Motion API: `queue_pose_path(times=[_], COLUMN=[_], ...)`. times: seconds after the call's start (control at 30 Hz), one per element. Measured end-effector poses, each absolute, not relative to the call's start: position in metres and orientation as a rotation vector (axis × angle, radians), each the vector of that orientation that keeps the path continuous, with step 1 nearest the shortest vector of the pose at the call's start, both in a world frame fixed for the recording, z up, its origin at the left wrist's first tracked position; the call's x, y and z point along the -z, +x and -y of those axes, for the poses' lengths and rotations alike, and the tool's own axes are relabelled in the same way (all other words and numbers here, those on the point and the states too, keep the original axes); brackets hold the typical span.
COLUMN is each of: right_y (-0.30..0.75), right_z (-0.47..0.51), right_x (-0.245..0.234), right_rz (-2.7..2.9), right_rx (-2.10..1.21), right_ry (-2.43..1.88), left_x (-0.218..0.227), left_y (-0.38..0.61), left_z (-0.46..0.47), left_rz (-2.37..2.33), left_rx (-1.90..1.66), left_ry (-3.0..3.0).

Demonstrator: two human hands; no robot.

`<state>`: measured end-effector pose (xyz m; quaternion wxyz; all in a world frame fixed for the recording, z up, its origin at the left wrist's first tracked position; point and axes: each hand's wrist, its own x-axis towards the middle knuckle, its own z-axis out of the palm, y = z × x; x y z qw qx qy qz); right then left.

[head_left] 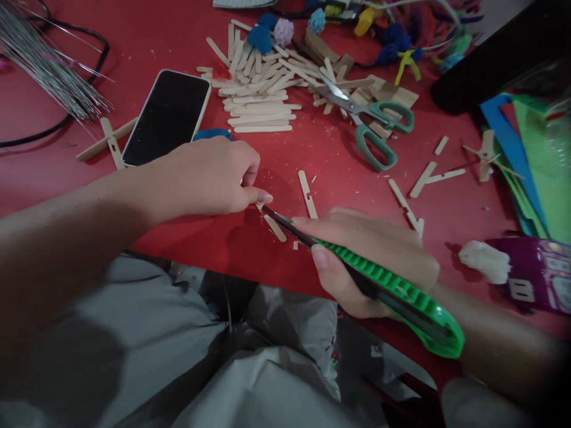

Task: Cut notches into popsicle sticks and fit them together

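My right hand [370, 255] is closed around a green utility knife [392, 291], its blade pointing up and left. The blade's tip touches a wooden craft stick [275, 228] near the table's front edge. My left hand [214, 175] presses that stick down, thumb and curled fingers closed on its far end, which is hidden under the hand. Just right of the blade lies a notched craft stick [307, 193], with small wood chips around. Beyond my left hand rests a phone [169, 116] with a dark screen, and a blue piece [213, 134] peeks out beside it.
A pile of craft sticks [263, 89] lies at the back, with green-handled scissors [379, 128] to its right. Thin metal wires [49, 65] lie far left. A black cylinder [495, 65], coloured sheets [535, 166] and a purple package [535, 270] stand or lie at right.
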<state>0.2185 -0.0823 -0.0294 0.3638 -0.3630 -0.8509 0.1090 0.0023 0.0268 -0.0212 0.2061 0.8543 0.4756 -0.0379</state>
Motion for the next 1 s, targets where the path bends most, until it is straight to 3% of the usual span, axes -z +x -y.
queue_pose_path(times=[1.0], right_y=[0.228], right_z=[0.075], right_x=[0.024], right_rz=[2.102], right_rx=[-0.217], right_ry=[-1.035], left_x=[0.015], left_y=[0.0], left_z=[-0.016], left_rz=[-1.381], left_rx=[0.102], left_ry=[2.365])
